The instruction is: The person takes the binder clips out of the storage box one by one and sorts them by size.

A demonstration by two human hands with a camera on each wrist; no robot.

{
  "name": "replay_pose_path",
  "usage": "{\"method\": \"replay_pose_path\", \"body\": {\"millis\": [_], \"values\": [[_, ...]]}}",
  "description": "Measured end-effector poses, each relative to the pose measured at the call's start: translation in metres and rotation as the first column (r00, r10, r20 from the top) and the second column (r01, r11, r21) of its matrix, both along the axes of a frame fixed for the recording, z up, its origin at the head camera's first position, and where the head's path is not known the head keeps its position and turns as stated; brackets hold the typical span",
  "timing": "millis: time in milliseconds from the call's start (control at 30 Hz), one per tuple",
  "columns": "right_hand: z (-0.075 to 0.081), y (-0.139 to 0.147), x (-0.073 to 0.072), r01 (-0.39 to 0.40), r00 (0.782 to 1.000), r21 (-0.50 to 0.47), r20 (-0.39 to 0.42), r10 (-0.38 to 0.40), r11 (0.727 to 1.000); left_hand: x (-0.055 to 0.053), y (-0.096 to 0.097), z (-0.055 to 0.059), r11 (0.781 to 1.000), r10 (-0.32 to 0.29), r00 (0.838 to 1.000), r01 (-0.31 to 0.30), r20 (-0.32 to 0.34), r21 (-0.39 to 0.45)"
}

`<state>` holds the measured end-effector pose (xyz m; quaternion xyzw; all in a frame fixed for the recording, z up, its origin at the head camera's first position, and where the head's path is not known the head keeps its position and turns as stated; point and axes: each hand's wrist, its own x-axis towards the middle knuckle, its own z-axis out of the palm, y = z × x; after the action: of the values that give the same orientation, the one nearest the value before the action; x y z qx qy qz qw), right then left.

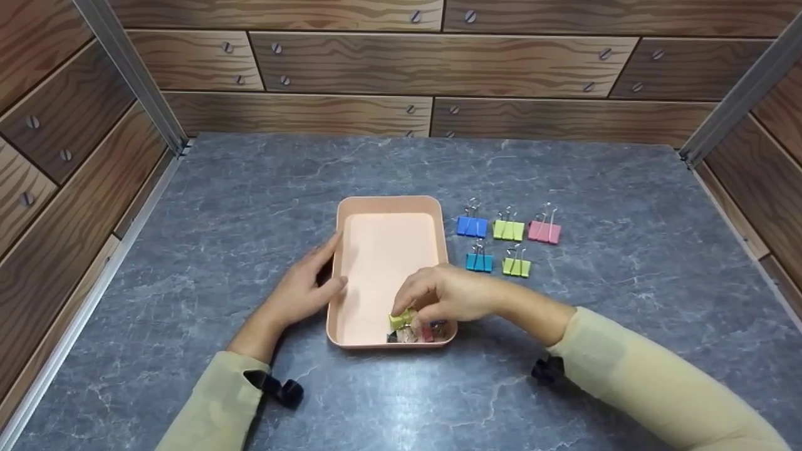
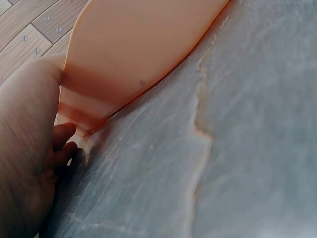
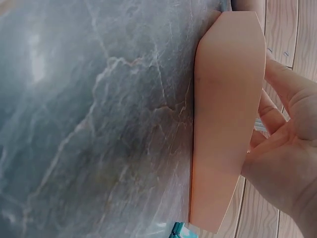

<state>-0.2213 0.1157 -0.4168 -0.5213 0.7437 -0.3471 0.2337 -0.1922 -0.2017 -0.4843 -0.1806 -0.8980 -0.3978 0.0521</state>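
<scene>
A shallow peach tray [image 1: 388, 207] lies on the table. My left hand [image 1: 304, 288] holds its left side, thumb over the rim and other fingers outside; the left wrist view shows that hand [image 2: 29, 134] against the outer wall. Inside the tray's near right corner, my right hand [image 1: 454, 293] pinches a yellow-green binder clip [image 1: 401, 320]. Several small clips, one of them red [image 1: 427, 334], lie under its fingers, partly hidden. In the right wrist view, the tray wall [image 3: 225, 119] hides the fingertips of the right hand [image 3: 290, 134].
Right of the tray stand binder clips in two rows: blue [image 1: 472, 226], yellow-green [image 1: 508, 230] and pink [image 1: 544, 232] behind, teal [image 1: 479, 262] and yellow-green [image 1: 516, 267] in front. Wood-patterned walls [image 1: 432, 66] enclose the grey marbled table [image 1: 263, 169].
</scene>
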Motion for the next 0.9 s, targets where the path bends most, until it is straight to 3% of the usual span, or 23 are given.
{"method": "replay_pose_path", "body": {"millis": [233,467,900], "values": [[0.002,-0.002,0.001,-0.008,1.000,0.066,0.005,0.007,0.998,0.000,-0.001,0.000,1.000,0.001,1.000,-0.001,-0.007,-0.002],[0.003,-0.006,0.001,-0.041,0.999,0.059,0.006,0.041,0.997,0.000,-0.001,-0.001,1.000,-0.005,1.000,0.005,-0.029,0.001],[-0.001,-0.011,-0.007,0.003,1.000,0.051,-0.002,-0.003,0.999,0.000,0.000,-0.002,1.000,0.006,1.000,-0.006,-0.006,0.004]]}}
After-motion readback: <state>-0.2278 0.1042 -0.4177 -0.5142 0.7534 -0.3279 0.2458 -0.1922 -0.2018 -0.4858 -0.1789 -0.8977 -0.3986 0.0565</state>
